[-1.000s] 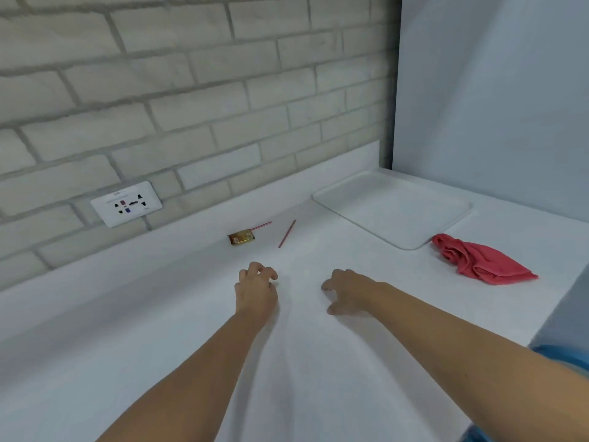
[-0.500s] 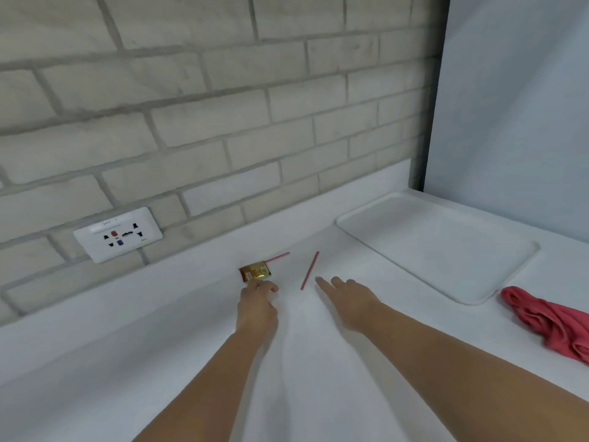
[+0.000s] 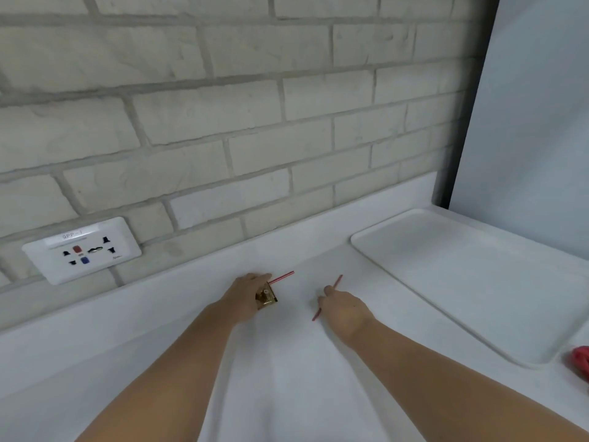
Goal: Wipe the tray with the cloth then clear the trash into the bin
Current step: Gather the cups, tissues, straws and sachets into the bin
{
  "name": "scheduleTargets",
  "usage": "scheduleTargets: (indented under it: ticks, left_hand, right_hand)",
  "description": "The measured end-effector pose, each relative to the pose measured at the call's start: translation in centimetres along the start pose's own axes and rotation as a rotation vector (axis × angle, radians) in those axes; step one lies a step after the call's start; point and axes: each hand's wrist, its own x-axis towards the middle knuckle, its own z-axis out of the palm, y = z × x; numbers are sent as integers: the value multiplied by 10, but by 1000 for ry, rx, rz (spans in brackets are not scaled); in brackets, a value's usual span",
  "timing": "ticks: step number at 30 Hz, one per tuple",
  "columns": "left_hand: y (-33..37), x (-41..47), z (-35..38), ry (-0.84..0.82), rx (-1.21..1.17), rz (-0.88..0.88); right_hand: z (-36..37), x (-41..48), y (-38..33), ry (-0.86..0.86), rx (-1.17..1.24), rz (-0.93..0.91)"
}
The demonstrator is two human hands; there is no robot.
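A white tray (image 3: 462, 275) lies on the white counter at the right, against the wall corner. Only a scrap of the red cloth (image 3: 580, 362) shows at the right edge, just off the tray's near corner. My left hand (image 3: 245, 296) curls round a small gold wrapper (image 3: 267, 298); a red stick (image 3: 282, 277) pokes out beyond its fingers. My right hand (image 3: 342, 309) pinches a second thin red stick (image 3: 334, 283) that lies slanted on the counter. No bin is in view.
A brick wall with a white socket plate (image 3: 81, 250) runs behind the counter. A plain grey panel (image 3: 535, 122) stands at the right, behind the tray. A raised white ledge (image 3: 178, 282) lines the wall's foot.
Both hands moved forward to the trash. The left hand took hold of the gold wrapper and the right hand closed on the red stick. The view shifted, so the cloth slid to the right edge.
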Motion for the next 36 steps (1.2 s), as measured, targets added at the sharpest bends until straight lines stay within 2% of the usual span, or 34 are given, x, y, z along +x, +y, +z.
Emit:
scheduleTargets:
  ticks: [8,11,15,17,21,23,27,33,36]
  left_hand:
    - [19,-6,-10,-141,-31,-207]
    - [25,-16,-3,-135,-91,-224]
    - [43,-38,7,-184,-209,-243]
    - [58,-49,12,-193,-187,-228]
    - [89,-76,17,-88,-40,-179]
    - [99,-88,23,-33,-32,-165]
    - [107,-104,36,7,-117,-144]
    - [142,-146,61,81,-205,-116]
    - [164,-169,74,102,-357,-117]
  right_hand:
    - [-11,1,-3,-1,24,125]
    - [-7,-9,-7,-25,-24,165]
    - [6,-23,-14,55,-37,199]
    - [11,-35,-17,69,-59,223]
    - [23,-61,-27,46,-101,297]
    - [29,-76,-33,26,-31,344]
    - [31,-106,-35,10,100,387]
    - [46,-169,-30,113,115,280]
    - [49,-191,-21,142,153,281]
